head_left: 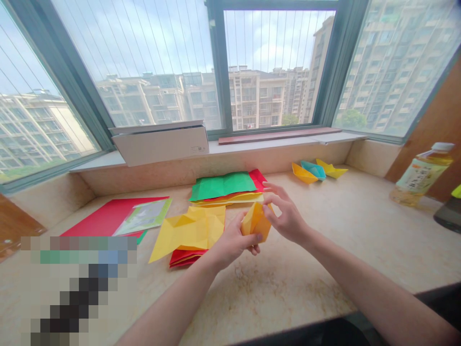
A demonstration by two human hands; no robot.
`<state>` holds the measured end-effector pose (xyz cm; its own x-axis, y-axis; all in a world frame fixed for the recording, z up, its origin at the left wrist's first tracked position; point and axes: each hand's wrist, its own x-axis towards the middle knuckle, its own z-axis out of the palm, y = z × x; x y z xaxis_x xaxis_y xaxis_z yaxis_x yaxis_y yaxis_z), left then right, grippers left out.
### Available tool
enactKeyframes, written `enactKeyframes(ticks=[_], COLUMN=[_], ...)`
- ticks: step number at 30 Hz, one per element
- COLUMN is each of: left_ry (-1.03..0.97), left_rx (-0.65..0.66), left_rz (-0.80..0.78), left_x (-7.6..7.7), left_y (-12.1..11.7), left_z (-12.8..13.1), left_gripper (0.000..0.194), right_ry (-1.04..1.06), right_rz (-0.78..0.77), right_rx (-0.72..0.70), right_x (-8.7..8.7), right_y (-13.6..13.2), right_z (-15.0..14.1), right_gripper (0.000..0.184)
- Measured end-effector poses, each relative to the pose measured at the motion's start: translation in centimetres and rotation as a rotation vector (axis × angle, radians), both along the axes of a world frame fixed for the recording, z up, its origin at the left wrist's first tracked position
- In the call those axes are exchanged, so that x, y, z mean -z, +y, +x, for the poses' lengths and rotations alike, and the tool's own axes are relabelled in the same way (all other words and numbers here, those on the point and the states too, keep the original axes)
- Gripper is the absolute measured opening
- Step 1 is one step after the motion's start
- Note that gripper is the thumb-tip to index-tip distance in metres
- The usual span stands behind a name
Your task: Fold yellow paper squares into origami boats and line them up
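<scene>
Gripping orange paper (256, 222), left hand (235, 238) closed; right hand (288, 217) half-open at edge; bottle (420, 177) holding amber liquid (406, 196).

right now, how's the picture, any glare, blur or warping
Head view: hazy brightness through the window washes out the buildings; the bottle leans near the right edge, apparently wide-angle stretch, its label soft; blocky pixelation covers the lower left.

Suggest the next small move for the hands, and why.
I'd have the right hand lightly pinch the upper right edge of the folded orange paper. The left hand already grips its lower left side, the right fingertips are at or very near that edge, and the paper's faces stand at angles, so both sides probably need control.
</scene>
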<state>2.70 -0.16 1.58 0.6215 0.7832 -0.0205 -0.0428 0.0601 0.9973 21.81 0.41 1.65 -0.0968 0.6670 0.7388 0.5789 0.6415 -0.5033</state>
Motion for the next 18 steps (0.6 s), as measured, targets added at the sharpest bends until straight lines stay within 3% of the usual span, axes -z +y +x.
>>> enactKeyframes(ticks=[9,18], left_ry=[0.149,0.183], left_rx=[-0.010,-0.135], left_rz=[0.111,0.198], left_x=[0.29,0.79], left_y=[0.62,0.72], left_z=[-0.30,0.09], left_gripper=[0.045,0.035], right_ry=[0.100,-0.037], right_rz=[-0.069,-0.152], right_rx=[-0.097,-0.091], right_x=[-0.36,0.29], right_y=[0.29,0.07], right_z=[0.09,-0.21], right_gripper=[0.012,0.011])
